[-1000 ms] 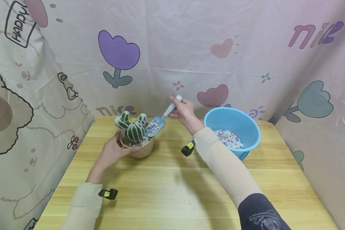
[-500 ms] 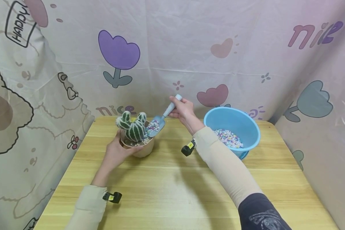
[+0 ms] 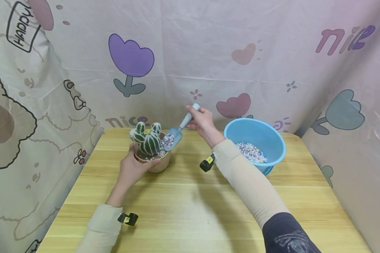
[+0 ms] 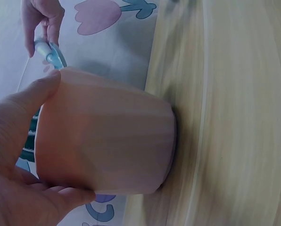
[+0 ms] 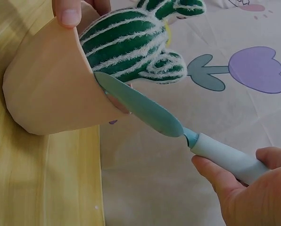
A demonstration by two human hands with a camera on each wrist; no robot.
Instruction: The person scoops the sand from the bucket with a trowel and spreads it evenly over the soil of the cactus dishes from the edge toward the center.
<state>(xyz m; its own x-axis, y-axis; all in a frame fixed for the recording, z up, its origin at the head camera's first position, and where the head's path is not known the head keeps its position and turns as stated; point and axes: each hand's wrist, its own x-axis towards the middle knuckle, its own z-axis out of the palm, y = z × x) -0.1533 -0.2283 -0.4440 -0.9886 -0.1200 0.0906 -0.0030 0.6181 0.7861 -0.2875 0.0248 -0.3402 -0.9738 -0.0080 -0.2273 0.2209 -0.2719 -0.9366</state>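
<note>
A green cactus (image 3: 151, 144) with fuzzy white stripes stands in a peach flower pot (image 4: 107, 136). My left hand (image 3: 133, 168) grips this pot near its rim, thumb on the near side and fingers wrapped round the left. With curled fingers, my right hand (image 3: 203, 123) holds the pale handle of a small blue garden trowel (image 5: 140, 106). The trowel slants down to the left, its tip at the pot's rim. Small multicoloured pebbles (image 3: 169, 140) lie on its blade, and more light pebbles show round the cactus base. The pot's far side is hidden in the head view.
Right of the right forearm, a blue tub (image 3: 273, 144) holds a layer of multicoloured pebbles (image 3: 251, 152). The wooden table (image 3: 183, 211) backs onto a printed cloth (image 3: 190, 42), which also hangs at both sides.
The left hand and forearm have shifted to the right, and the pot and cactus have moved slightly the same way. The right hand and trowel have barely moved.
</note>
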